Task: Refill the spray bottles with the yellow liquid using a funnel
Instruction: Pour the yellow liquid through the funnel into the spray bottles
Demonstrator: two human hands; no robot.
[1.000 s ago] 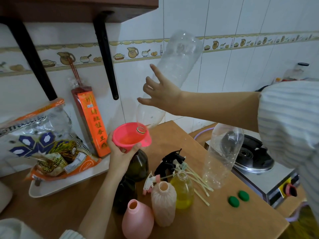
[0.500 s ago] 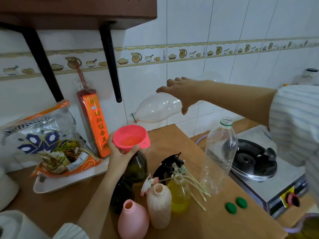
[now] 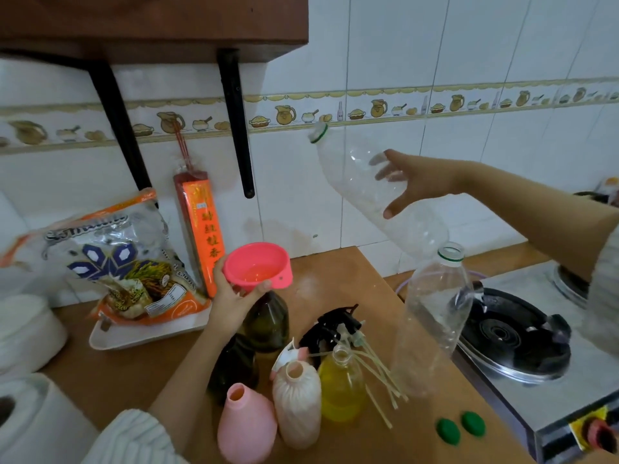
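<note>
My left hand [image 3: 232, 301] grips a pink funnel [image 3: 256, 266] that sits in the mouth of a dark green bottle [image 3: 266, 321]. My right hand [image 3: 410, 182] holds a large clear empty plastic bottle [image 3: 368, 182] in the air, tilted with its neck up and to the left. A second dark bottle [image 3: 234, 366] stands in front. A pink bottle [image 3: 246, 425], a beige bottle [image 3: 296, 396] and a clear bottle with yellow liquid [image 3: 341, 385] stand open near the front. Spray heads [image 3: 335, 326] with tubes lie behind them.
Another empty clear bottle [image 3: 435, 316] stands upright beside a gas stove [image 3: 512, 336]. Two green caps [image 3: 460, 426] lie on the wooden counter [image 3: 335, 276]. A white tray [image 3: 140, 336] holds a printed bag [image 3: 114, 259]; an orange incense pack [image 3: 201, 236] leans on the tiled wall. A shelf [image 3: 150, 25] hangs overhead.
My right hand swung the empty bottle from upside down over the funnel, through level, to neck-up, and away to the right. My left hand stayed on the funnel.
</note>
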